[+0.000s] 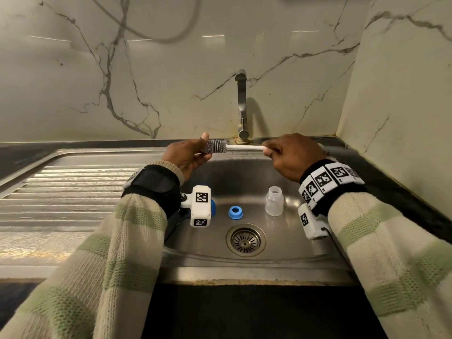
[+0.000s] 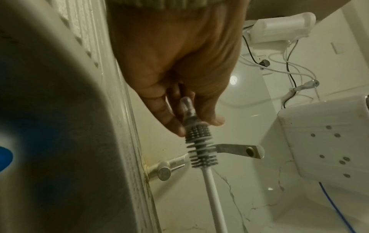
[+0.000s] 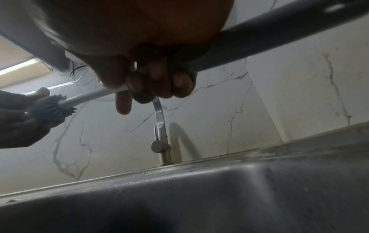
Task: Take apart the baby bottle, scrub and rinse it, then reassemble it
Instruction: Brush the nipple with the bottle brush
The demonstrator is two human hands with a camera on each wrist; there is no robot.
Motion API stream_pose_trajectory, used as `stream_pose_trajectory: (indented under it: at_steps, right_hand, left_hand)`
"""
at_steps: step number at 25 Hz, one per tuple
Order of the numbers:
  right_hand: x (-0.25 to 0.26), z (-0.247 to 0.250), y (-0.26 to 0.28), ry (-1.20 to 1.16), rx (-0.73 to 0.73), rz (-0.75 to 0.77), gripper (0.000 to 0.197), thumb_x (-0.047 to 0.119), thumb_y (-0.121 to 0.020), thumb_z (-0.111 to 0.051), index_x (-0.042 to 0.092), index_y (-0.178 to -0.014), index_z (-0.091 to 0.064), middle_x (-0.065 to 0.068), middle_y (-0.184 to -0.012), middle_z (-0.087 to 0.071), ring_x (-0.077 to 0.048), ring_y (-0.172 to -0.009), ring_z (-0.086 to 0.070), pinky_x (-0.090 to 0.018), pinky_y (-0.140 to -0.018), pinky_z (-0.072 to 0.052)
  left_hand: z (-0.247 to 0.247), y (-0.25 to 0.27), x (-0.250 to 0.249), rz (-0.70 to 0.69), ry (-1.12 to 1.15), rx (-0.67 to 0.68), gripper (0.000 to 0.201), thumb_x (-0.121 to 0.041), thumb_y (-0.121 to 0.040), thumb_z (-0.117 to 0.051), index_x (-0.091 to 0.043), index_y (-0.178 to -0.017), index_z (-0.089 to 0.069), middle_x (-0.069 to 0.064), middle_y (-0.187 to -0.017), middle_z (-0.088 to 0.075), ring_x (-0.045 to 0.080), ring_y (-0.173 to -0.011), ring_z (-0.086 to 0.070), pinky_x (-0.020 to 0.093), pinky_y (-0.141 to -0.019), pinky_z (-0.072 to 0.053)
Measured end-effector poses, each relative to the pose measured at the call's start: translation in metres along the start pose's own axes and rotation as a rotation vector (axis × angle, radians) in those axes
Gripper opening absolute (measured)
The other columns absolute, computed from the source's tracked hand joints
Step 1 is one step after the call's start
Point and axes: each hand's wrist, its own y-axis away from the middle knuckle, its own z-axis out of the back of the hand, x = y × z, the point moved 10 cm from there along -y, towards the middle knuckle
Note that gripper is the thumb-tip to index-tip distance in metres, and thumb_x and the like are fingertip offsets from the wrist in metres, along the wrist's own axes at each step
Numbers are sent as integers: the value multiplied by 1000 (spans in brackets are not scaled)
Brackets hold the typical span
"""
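My left hand (image 1: 204, 148) pinches a small clear teat (image 2: 187, 108) between thumb and fingers above the sink's back edge. The grey ribbed head of a bottle brush (image 1: 216, 146) is pushed against the teat's open end. My right hand (image 1: 270, 150) grips the brush's white handle (image 1: 244, 148), fingers curled round it (image 3: 147, 85). The clear bottle body (image 1: 274, 201) stands upright and open in the sink basin. A blue screw ring (image 1: 235, 212) lies flat to its left. Another blue piece (image 1: 213, 207) is mostly hidden behind my left wrist camera.
The steel sink (image 1: 244, 172) has a drain (image 1: 245, 239) near its front. A steel tap (image 1: 241, 106) rises behind the hands with no water running. A ribbed draining board (image 1: 73, 192) stretches left. Marble walls close the back and right.
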Motion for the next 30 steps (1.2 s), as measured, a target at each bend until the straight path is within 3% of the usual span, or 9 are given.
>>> stream_pose_trajectory:
  at_steps: [7, 10, 13, 15, 17, 20, 22, 25, 30]
  right_hand:
    - [-16, -49, 19, -624, 490, -360, 42, 28, -100, -41, 9, -78, -71, -1, -50, -45, -13, -37, -36, -20, -44, -30]
    - [-19, -32, 10, -315, 339, -205, 25, 32, -95, -55, 20, -86, -75, -2, -70, -66, -15, -62, -61, -28, -63, -47]
    - [-20, 3, 0, -13, 47, -136, 18, 30, -90, -62, 27, -102, -75, -2, -90, -72, -24, -84, -63, -33, -84, -44]
    - [-24, 0, 0, -217, 37, -146, 17, 29, -91, -62, 23, -100, -75, 1, -73, -66, -18, -68, -59, -27, -67, -43]
    - [-17, -16, 2, -404, 125, -119, 18, 28, -95, -59, 18, -91, -73, 3, -58, -56, -14, -54, -49, -26, -54, -35]
    - [-7, -29, 4, -455, 180, -79, 20, 28, -97, -55, 21, -90, -72, 0, -60, -57, -15, -55, -49, -29, -57, -40]
    - [-3, -29, 3, -469, 165, -72, 19, 27, -97, -54, 23, -90, -72, 2, -59, -56, -14, -54, -48, -27, -56, -39]
    - [4, -28, 4, -495, 173, -57, 18, 26, -97, -55, 24, -93, -72, 4, -58, -54, -12, -53, -46, -25, -54, -37]
    - [6, -27, 5, -497, 197, -57, 18, 27, -96, -57, 23, -98, -74, 3, -59, -56, -13, -54, -46, -25, -53, -38]
  left_hand:
    - [-14, 1, -11, -187, -176, 136, 16, -22, -89, -73, -9, -98, -73, 8, -91, -73, 16, -85, -71, 26, -78, -58]
    - [-6, -3, 0, -146, -225, 12, 11, -18, -88, -74, -8, -88, -72, 6, -73, -68, 14, -66, -65, 24, -65, -58]
    - [27, -11, 4, -59, -75, -158, 19, -19, -89, -74, -2, -94, -66, 4, -68, -65, 17, -63, -60, 21, -55, -53]
    - [35, -11, 8, 42, 95, -160, 28, -29, -92, -70, -5, -105, -63, 7, -83, -67, 14, -67, -66, 21, -61, -58]
    - [18, -5, 12, 123, 112, -67, 28, -37, -98, -60, -9, -102, -63, 8, -82, -66, 9, -56, -60, 18, -53, -55]
    - [-4, 1, 16, 164, 133, 9, 25, -30, -105, -46, -8, -106, -56, 10, -80, -63, 7, -46, -50, 17, -40, -43]
    - [-3, -1, 13, 156, 212, 8, 21, -19, -105, -42, -2, -110, -55, 12, -85, -63, 8, -50, -52, 18, -43, -45]
    - [-5, 1, 8, 129, 233, 27, 22, -2, -99, -38, -1, -97, -59, 10, -77, -62, 10, -55, -51, 18, -45, -45]
    - [-1, -3, 9, 97, 204, 1, 24, 1, -97, -37, 3, -97, -62, 11, -77, -63, 10, -54, -52, 20, -44, -43]
